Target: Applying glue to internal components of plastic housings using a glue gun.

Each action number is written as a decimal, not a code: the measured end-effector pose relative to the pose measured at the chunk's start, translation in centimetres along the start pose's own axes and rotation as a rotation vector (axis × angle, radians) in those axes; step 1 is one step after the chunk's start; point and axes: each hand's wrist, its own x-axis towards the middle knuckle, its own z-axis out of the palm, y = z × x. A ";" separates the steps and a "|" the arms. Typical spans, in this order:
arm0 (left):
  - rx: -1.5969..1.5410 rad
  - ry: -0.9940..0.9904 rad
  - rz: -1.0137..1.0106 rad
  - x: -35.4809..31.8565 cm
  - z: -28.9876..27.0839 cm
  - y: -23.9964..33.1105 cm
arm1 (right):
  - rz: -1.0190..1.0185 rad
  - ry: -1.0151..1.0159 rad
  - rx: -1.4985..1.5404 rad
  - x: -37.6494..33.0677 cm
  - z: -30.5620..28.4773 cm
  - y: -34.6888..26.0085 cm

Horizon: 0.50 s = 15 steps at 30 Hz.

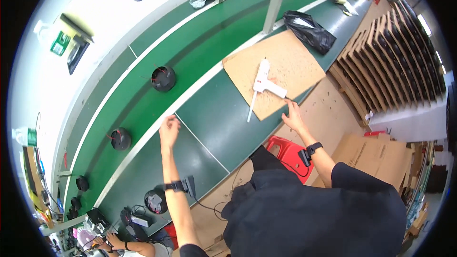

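My left hand hangs over the green table near the raised conveyor edge, fingers loosely bent and nothing visible in them. My right hand is at the table's front edge, thumb and fingers apart, beside the handle end of a white glue gun. A white glue stick sticks out of the gun's back. The gun lies on a stained cardboard sheet. Whether my right fingertips touch the gun or its cord, I cannot tell. Each wrist wears a black strap with a small device.
Black round housings with red wires sit on the green conveyor. Another round housing lies left of my left forearm. A black plastic bag lies beyond the cardboard. A red stool and stacked racks stand right. A co-worker's hands show lower left.
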 end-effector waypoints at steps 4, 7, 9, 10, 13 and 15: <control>0.011 0.190 -0.196 12.1 0.3 1.2 | 0.122 -0.126 -0.222 10.0 1.4 -2.1; 0.050 0.327 -0.336 18.4 1.4 0.2 | 0.090 -0.256 -0.238 13.2 2.4 -2.2; -0.021 0.376 -0.336 21.6 1.9 -0.2 | 0.058 -0.273 -0.212 14.0 3.0 -2.1; -0.069 0.372 -0.371 22.5 2.2 -0.6 | 0.030 -0.282 -0.214 14.1 3.3 -1.9; -0.418 0.274 -0.351 24.0 2.1 -1.6 | 0.085 -0.338 -0.122 14.6 3.6 -0.8; -0.581 0.195 -0.314 23.3 1.6 -2.6 | -0.076 -0.274 0.096 15.3 3.5 0.0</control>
